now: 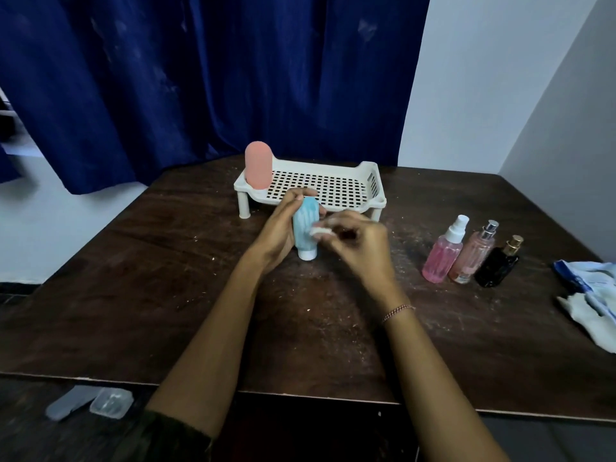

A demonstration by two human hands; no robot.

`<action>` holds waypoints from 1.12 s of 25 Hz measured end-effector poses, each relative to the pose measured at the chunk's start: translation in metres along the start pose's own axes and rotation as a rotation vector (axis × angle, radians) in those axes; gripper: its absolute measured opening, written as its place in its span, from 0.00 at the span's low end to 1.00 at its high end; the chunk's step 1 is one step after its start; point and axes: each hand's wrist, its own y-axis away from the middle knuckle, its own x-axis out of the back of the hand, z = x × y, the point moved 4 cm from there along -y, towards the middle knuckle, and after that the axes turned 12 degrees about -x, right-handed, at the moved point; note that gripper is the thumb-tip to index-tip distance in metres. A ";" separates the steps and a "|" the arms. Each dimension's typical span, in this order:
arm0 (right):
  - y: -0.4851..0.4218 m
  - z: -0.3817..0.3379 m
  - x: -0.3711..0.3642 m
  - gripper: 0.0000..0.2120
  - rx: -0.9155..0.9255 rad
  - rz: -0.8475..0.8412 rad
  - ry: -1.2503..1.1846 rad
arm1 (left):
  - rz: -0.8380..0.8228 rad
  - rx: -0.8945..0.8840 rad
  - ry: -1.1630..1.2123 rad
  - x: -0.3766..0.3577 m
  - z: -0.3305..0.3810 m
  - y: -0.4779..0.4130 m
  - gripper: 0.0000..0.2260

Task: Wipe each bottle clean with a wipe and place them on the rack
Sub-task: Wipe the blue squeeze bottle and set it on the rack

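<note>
My left hand (279,228) grips a light blue tube bottle (304,225) that stands cap-down on the table in front of the rack. My right hand (358,243) pinches a small white wipe (318,231) against the bottle's right side. The white slotted rack (373,181) stands at the back of the table, and a pink rounded bottle (258,165) stands upright in its left corner. To the right lie three bottles side by side: a pink spray bottle (443,253), a pale pink perfume bottle (471,256) and a black bottle with a gold cap (498,265).
The dark wooden table (166,295) is speckled with crumbs. A blue and white wipe pack with loose wipes (590,295) lies at the right edge. A blue curtain (200,78) hangs behind. Clear plastic boxes (110,402) lie on the floor at the lower left.
</note>
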 end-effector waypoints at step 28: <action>0.010 -0.005 -0.004 0.05 0.049 0.390 0.040 | -0.094 0.077 0.280 -0.020 -0.003 0.015 0.06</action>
